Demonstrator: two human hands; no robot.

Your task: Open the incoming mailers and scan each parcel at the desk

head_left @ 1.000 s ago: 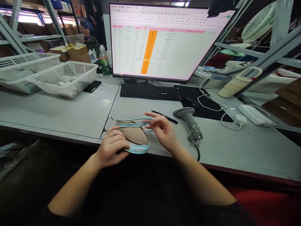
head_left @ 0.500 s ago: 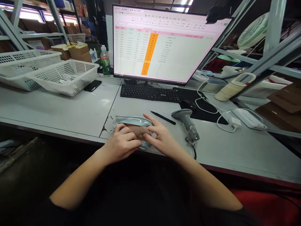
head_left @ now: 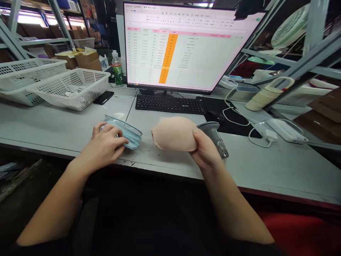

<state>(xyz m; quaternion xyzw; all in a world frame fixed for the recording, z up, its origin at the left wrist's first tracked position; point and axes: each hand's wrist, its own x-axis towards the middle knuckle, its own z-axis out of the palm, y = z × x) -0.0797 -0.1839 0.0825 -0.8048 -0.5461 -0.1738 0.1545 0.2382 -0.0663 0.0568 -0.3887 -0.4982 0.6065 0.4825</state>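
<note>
Beige foam pad (head_left: 174, 134) gripped in my right hand (head_left: 206, 151), raised over the table (head_left: 66, 126). Left hand (head_left: 105, 145) fingers rest loosely curled on clear zip bag (head_left: 125, 131), flat on the table. Step: pad out, bag set aside; next likely needs barcode scanner (head_left: 214, 137).

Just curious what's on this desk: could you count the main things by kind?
White perforated plastic baskets: 2
Beige moulded foam pad, in right hand: 1
Clear blue-edged zip pouch, under left hand: 1
Grey handheld barcode scanner: 1
Black keyboard: 1
Total: 6
</note>
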